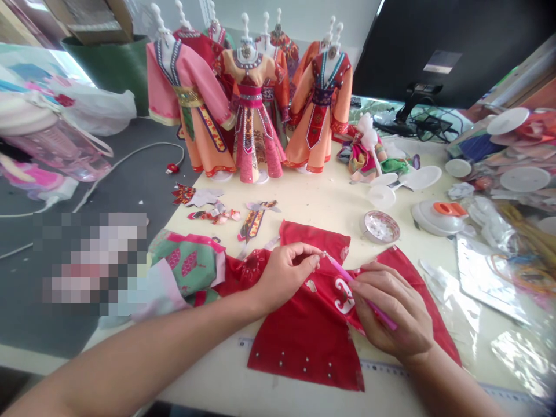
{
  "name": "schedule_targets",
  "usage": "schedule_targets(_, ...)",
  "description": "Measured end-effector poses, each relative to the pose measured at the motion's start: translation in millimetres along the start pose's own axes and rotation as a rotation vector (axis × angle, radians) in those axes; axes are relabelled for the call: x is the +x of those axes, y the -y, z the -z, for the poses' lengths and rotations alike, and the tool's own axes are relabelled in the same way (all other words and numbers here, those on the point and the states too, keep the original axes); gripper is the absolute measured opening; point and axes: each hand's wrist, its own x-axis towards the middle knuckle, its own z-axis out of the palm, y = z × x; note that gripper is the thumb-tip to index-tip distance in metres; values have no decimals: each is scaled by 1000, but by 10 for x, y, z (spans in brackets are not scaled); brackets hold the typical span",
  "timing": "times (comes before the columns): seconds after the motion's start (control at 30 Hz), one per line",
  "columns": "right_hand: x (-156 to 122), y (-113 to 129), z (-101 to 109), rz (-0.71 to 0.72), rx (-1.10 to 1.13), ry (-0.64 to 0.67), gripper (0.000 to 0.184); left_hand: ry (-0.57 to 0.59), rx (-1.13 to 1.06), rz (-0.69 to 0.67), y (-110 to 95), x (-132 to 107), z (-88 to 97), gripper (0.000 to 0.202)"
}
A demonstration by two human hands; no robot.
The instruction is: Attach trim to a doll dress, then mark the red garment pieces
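My right hand [393,304] grips a slim pink pen-like stick [341,269], its tip pointing up and left. At that tip, the thumb and forefinger of my left hand [286,272] are pinched together; whatever they hold is too small to name. Both hands are over a small red garment [304,330] laid out on the table. A white curled motif [344,296] marks the cloth beside my right fingers, and small pale dots run near its lower hem. Green patterned cloth [186,263] lies to the left of the red garment.
Several dressed doll stands [249,110] line the back, with a monitor [438,52] on the right. A round dish [381,226] of small pale bits and a white-and-orange container [439,216] sit right of centre. Fabric scraps [252,225] lie behind the garment. A measuring tape [386,368] runs beneath it.
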Motion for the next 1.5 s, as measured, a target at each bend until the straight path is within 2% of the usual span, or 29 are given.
schedule_targets(0.17, 0, -1, 9, -31, -23, -6, 29, 0, 22, -9, -9, 8, 3, 14)
schedule_targets(0.27, -25, -33, -5, -61, -48, -14, 31, -10, 131, -53, -9, 9, 11, 13)
schedule_targets(0.4, -89, -121, -55, -153, -108, -36, 33, -2, 410, -276, 28, -1, 23, 12)
schedule_targets(0.53, -144, -207, -106, -241, -178, 7, 29, 91, 674, -547, 49, -20, 27, 16)
schedule_targets(0.6, -162, -236, -124, -271, -182, 40, 26, 144, 797, -603, 13, -51, 29, 18)
schedule_targets(0.77, -189, -272, -152, -295, -164, 119, 24, 336, 1164, -618, -193, -218, 22, 24)
schedule_targets(0.9, -192, -282, -167, -292, -166, 155, 25, 317, 1372, -732, -362, -245, -47, 30)
schedule_targets(0.97, -185, -284, -167, -293, -167, 159, 26, 330, 1404, -760, -424, -154, -95, 28)
schedule_targets(1.07, -171, -284, -159, -293, -172, 159, 26, 363, 1414, -726, -423, 67, -140, 20)
schedule_targets(1.2, -159, -280, -154, -305, -170, 151, 25, 257, 1415, -728, -211, 310, -119, 20)
schedule_targets(1.33, -161, -276, -163, -312, -162, 162, 27, 196, 1368, -859, 17, 373, -70, 22)
schedule_targets(1.5, -160, -288, -173, -304, -160, 169, 28, 183, 1327, -899, 94, 386, -63, 24)
